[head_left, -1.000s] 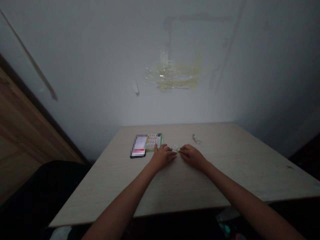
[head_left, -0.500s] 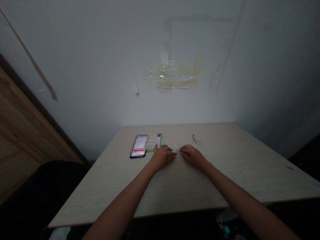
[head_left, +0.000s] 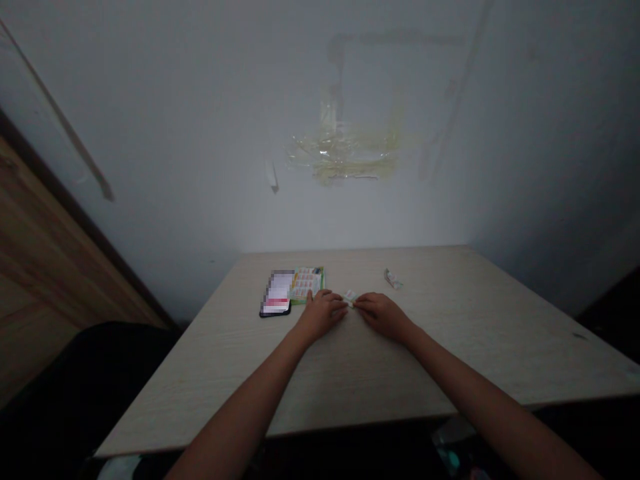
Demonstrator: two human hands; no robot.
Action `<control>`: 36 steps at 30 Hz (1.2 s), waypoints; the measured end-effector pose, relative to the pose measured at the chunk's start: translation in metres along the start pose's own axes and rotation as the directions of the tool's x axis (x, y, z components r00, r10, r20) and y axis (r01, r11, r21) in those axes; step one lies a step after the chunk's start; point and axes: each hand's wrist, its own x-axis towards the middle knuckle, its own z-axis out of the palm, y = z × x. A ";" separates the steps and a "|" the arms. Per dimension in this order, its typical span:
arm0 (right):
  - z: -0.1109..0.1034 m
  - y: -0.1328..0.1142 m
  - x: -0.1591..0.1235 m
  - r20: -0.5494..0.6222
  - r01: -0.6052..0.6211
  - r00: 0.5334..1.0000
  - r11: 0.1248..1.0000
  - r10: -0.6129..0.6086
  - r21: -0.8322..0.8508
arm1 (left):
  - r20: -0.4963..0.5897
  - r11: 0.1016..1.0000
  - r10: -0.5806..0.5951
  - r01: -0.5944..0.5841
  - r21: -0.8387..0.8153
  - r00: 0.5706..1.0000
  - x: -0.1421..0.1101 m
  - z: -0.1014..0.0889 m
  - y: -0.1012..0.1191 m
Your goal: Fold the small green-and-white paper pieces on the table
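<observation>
Item 1: small packet (head_left: 351,297), white with faint colour print, lying on the desk (head_left: 450,347) at about 12 o'clock from the wrists, pinched between both hands. Too small and dim to read the print or tell whether it is sealed.

Item 2: left hand (head_left: 320,313), palm down on the desk, fingers narrowed, their tips touching the packet's left end.

Item 3: right hand (head_left: 383,313), palm down, thumb and forefinger closed on the packet's right end. Both hands hold the one packet between them.

Item 4: phone (head_left: 277,297), dark-cased, screen up, at 10 o'clock from the left hand, near it.

Item 5: printed sheet (head_left: 307,283), green-edged with orange panels, just beside the phone's right edge and touching or nearly touching the left hand's far knuckles.

Item 6: second small packet (head_left: 393,278), lying alone at 1 o'clock from the right hand, apart from it.

Item 7: wall (head_left: 200,133), pale, with old tape residue (head_left: 345,157) at 12 o'clock above the desk.

Risks, as judged:
- The packet is tiny and the grip is on its ends only; an uneven pull could make it slip from one hand and skid across the desk.
- If it holds anything, a sudden tear could scatter the contents.
- Poor light makes the edge hard to find, so fingers may fumble.
- The left hand lies close to the printed sheet and could nudge it against the phone.
</observation>
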 end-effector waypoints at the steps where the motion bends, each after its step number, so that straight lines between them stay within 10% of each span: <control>1: 0.000 -0.001 0.000 -0.002 0.003 1.000 1.000 -0.003 -0.004 | -0.003 1.000 -0.003 0.003 0.003 1.000 0.000 0.000 0.000; 36: -0.001 -0.010 0.005 0.006 -0.025 1.000 0.996 0.024 0.080 | -0.132 0.986 -0.056 0.075 0.148 0.990 0.003 0.006 -0.010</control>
